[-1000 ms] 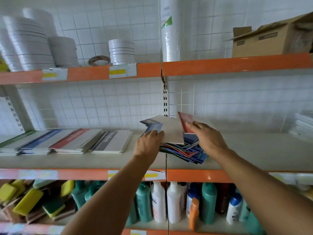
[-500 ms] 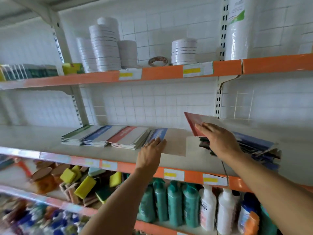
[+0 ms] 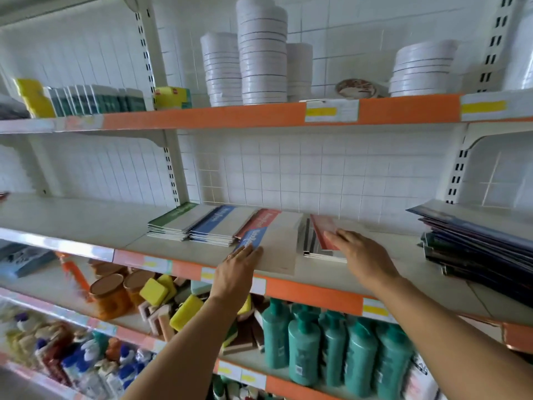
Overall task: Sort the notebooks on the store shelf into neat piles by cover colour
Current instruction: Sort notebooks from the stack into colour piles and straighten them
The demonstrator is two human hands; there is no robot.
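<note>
Your left hand [image 3: 240, 265] lies flat, fingers straight, on a blue-banded, cream-covered thin notebook [image 3: 269, 249] that sits just in front of the red-banded pile [image 3: 269, 219] rather than on the blue-banded pile [image 3: 216, 226] beside it. Its near edge juts past the orange-edged cream store shelf [image 3: 86, 223], so a careless push could tip it down onto the teal plastic bottles [image 3: 331, 350] below. Your right hand [image 3: 362, 255] holds a red-banded notebook [image 3: 324, 233] over the grey-striped pile [image 3: 314, 246]; whether the thumb is tucked beneath it is hidden. Set down there, I judge, it would mix colours, since the red-banded pile lies further left. The two hands work close together, and sliding both notebooks at once risks one snagging the other or knocking the fanned piles, green-banded pile [image 3: 173, 220] included, out of line. The dark, loose heap of unsorted notebooks [image 3: 476, 243] at far right leans untidily and could slip if you pull from its base.
</note>
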